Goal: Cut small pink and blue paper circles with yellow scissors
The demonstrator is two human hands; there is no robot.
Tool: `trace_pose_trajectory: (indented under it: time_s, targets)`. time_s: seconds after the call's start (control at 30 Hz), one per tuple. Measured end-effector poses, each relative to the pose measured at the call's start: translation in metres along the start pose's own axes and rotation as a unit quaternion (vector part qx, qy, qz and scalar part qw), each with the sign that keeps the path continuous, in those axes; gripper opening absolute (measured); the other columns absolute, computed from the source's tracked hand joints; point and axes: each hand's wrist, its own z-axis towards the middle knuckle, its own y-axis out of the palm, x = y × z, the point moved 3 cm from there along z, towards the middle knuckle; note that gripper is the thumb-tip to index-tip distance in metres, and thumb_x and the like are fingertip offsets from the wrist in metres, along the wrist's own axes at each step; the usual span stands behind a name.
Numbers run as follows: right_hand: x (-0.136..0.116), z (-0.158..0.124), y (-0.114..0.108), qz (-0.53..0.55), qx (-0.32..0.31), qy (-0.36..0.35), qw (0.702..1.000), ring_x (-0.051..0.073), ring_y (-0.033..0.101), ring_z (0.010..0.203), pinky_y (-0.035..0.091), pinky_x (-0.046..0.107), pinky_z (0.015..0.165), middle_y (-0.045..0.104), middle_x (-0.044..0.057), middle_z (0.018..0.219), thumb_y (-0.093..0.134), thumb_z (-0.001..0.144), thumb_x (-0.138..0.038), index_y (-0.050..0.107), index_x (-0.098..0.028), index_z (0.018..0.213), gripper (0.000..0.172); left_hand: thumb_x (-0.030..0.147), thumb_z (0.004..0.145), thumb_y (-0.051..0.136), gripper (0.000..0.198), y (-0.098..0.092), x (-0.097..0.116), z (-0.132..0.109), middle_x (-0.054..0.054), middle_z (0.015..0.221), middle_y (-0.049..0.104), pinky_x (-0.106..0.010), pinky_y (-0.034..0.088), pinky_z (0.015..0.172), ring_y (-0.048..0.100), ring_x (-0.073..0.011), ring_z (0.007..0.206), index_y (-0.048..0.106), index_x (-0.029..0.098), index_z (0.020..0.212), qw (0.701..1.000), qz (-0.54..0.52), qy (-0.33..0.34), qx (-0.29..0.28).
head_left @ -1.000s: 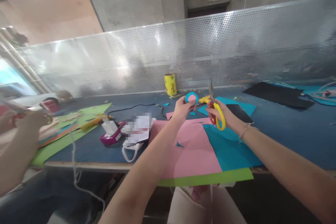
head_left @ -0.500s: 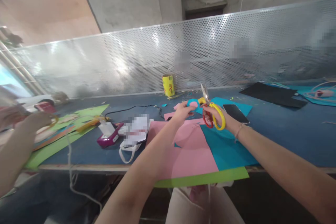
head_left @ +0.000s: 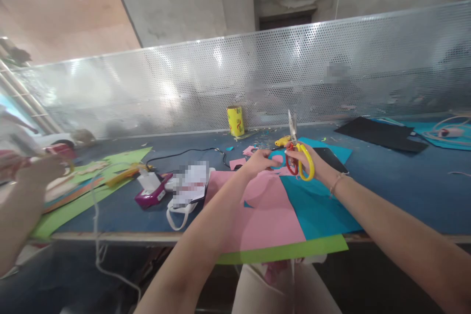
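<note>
My right hand [head_left: 319, 161] is closed around scissors [head_left: 293, 130] with one red and one yellow handle loop. Their blades point up and away from me. My left hand [head_left: 258, 162] pinches a small cut piece of blue and pink paper [head_left: 278, 158], just left of the scissors handles. Below both hands a pink sheet [head_left: 265, 223] overlaps a blue sheet [head_left: 320, 206], and a green sheet [head_left: 312, 248] sticks out past the table edge. A yellow glue gun [head_left: 283, 141] lies behind the paper piece.
A phone [head_left: 329, 159] lies beyond my right wrist. Left are a purple box [head_left: 151, 197], a white strap [head_left: 175, 221] and cables. A yellow roll [head_left: 235, 121] stands by the perforated metal panel [head_left: 191, 78]. Another person's arm [head_left: 31, 191] works at far left.
The scissors have shifted slightly right and their blades stand more upright. My left hand has dropped a little, its fingers now covering more of the paper piece's left side.
</note>
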Motion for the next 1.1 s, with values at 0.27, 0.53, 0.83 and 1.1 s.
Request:
trace_pose_trajectory:
  time_s: [0.27,0.53,0.83,1.1]
  targets:
    - [-0.005,-0.001,0.003,-0.051,-0.013,0.004,0.999,0.007,0.041,0.04,0.032,0.022,0.038,0.049,-0.009,0.055,0.077,0.058,-0.042,0.052,-0.021,0.087,0.043,0.014,0.059,0.071,0.01,0.003,-0.001,-0.001,0.002,0.059,0.054,-0.023,0.046,0.06,0.052,-0.009,0.059,0.06,0.014,0.061,0.999,0.033,-0.04,-0.01]
    - [-0.002,0.0,0.001,-0.081,-0.002,0.039,0.996,0.008,0.036,0.033,0.029,0.022,0.033,0.039,-0.012,0.042,0.067,0.062,-0.027,0.053,-0.021,0.087,0.029,0.018,0.066,0.072,0.009,-0.001,0.002,0.001,0.001,0.062,0.058,-0.024,0.049,0.062,0.055,-0.0094,0.06,0.063,0.015,0.068,0.998,0.034,-0.048,0.026]
    - [0.0,0.002,-0.001,-0.094,0.007,0.029,0.995,0.007,0.036,0.035,0.03,0.021,0.033,0.04,-0.011,0.047,0.069,0.065,-0.027,0.052,-0.021,0.086,0.028,0.022,0.059,0.08,0.023,-0.007,-0.006,0.007,0.003,0.048,0.05,-0.02,0.039,0.048,0.046,-0.0069,0.047,0.059,0.016,0.054,0.995,-0.017,-0.018,0.093]
    - [0.007,0.008,-0.008,-0.158,-0.025,0.007,0.987,0.011,0.037,0.04,0.03,0.023,0.032,0.033,-0.006,0.052,0.062,0.083,-0.046,0.056,-0.025,0.088,0.023,0.023,0.052,0.087,0.029,-0.024,-0.002,0.014,0.005,0.053,0.05,-0.02,0.04,0.051,0.044,-0.0046,0.049,0.062,0.014,0.065,0.948,-0.229,0.049,0.215]
